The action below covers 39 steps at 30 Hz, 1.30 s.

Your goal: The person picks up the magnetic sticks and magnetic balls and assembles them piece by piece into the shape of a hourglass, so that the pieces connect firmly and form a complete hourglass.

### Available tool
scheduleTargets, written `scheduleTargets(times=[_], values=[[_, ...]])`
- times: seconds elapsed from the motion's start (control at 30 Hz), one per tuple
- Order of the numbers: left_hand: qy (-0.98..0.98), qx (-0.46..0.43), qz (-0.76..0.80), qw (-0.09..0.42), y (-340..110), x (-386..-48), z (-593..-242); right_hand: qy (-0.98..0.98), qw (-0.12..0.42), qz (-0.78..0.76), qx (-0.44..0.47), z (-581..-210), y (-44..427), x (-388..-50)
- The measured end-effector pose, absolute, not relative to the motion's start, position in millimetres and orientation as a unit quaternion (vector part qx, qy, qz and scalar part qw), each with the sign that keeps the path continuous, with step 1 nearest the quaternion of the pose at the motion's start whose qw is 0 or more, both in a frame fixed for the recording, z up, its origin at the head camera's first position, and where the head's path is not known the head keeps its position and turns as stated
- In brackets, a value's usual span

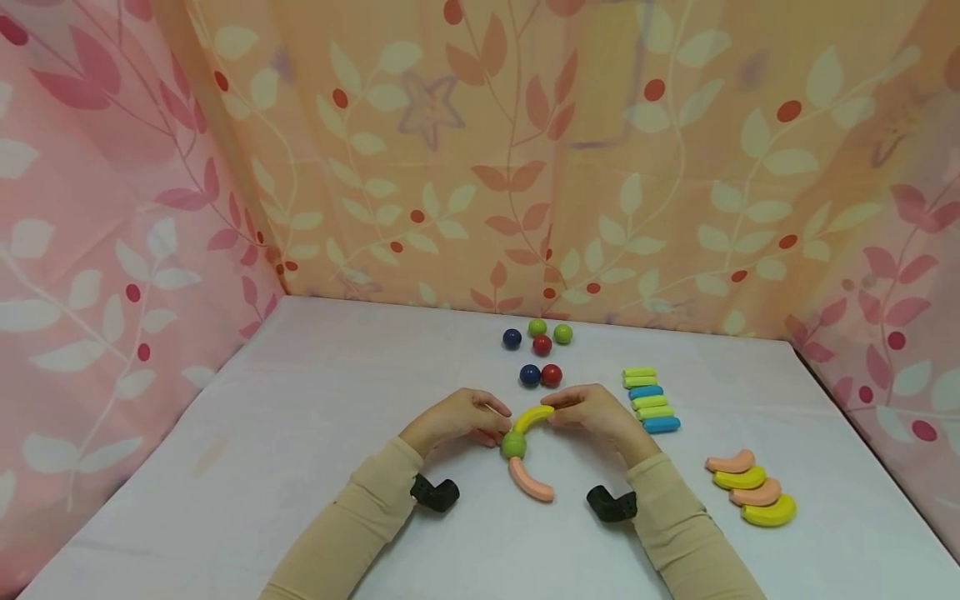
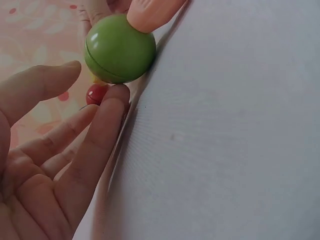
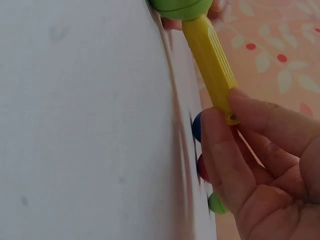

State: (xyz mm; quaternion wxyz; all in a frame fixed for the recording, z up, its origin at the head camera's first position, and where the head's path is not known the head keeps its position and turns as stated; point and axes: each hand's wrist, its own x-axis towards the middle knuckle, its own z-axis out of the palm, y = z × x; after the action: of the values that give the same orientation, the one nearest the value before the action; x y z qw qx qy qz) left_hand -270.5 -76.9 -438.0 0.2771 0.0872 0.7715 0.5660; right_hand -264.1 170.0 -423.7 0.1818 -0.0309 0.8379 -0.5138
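A green ball [image 1: 513, 445] joins a yellow curved rod [image 1: 533, 417] and a pink curved rod [image 1: 531, 481] on the white table. My right hand [image 1: 592, 415] pinches the far end of the yellow rod between thumb and fingertips; a small dark dot shows at that end in the right wrist view. Beside the ball is my left hand [image 1: 467, 417]. In the left wrist view its thumb stands apart from the green ball [image 2: 120, 48], while a fingertip is at the ball's edge. The pink rod [image 2: 152, 12] meets the ball there.
Blue balls [image 1: 529, 376], red balls [image 1: 551, 376] and green balls [image 1: 563, 334] lie behind the hands. Short straight rods [image 1: 651, 402], lime and blue, line up at the right. Pink and yellow curved rods [image 1: 768, 511] lie nearer the right edge. Floral curtains [image 1: 480, 167] surround the table.
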Motion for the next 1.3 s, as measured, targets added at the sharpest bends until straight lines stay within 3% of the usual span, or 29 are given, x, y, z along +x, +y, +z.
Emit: scheduleTargets(times=[0.53,0.83,1.3], values=[[0.758,0.093,0.583,0.277,-72,-267,-438,0.837,0.181,-0.513,-0.064,-421,162,-262],[0.756,0.073,0.595,0.264,-76,-271,-444,0.855,0.114,-0.505,0.022,-420,185,-275],[0.728,0.035,0.639,0.246,-76,-272,-445,0.854,0.141,-0.497,0.069,-419,186,-311]])
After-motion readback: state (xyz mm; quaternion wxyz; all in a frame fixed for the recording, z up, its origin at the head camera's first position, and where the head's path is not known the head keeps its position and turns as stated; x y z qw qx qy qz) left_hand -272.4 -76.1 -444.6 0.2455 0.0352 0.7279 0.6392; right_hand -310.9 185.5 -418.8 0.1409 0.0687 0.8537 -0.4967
